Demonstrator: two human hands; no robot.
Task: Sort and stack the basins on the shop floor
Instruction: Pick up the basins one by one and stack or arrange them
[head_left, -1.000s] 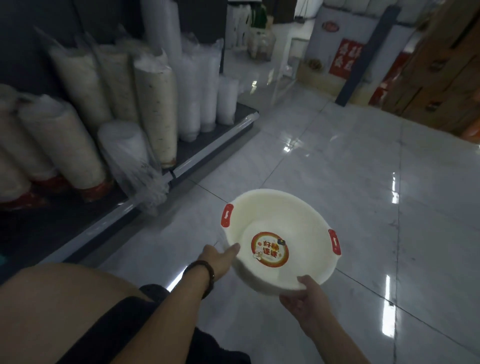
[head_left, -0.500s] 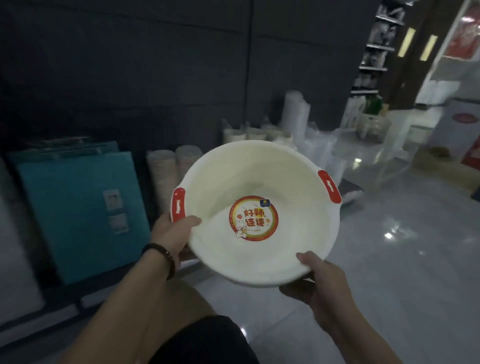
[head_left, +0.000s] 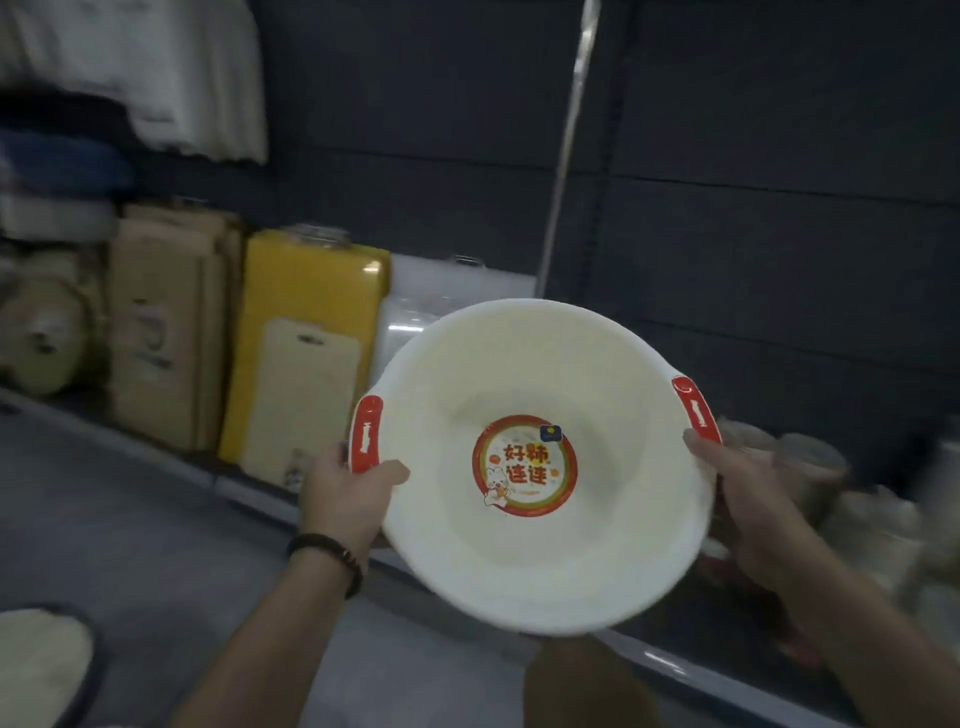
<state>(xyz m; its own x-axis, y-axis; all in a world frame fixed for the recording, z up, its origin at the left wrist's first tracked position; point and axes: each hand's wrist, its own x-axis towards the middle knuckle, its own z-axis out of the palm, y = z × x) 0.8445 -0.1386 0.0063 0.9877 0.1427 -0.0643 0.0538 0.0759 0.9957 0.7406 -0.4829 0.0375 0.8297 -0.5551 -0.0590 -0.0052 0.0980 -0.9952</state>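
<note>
basin (head_left: 519, 587), white plastic, is held off the floor in front of me and tilted so its inside faces the camera. i note the left thumb (head_left: 387, 470) lying over the rim onto the inner wall, just below the left red handle (head_left: 365, 434). the other fingers wrap behind the rim, so the left hand (head_left: 345, 493) grips the basin. the right hand (head_left: 748, 499) grips the opposite rim just below the right red handle (head_left: 696, 408), with its thumb on the front edge and its fingers hidden behind the wall. a round sticker (head_left: 524, 465) sits in the basin's bottom. a dark bracelet (head_left: 327, 551) circles the left wrist. behind the basin, a yellow package (head_left: 306, 332) and cardboard boxes (head_left: 161, 332) stand side by side on a low shelf against a dark panel (head_left: 727, 208). grey floor (head_left: 104, 519) lies at lower left. the edges of the frame are blurred.
</note>
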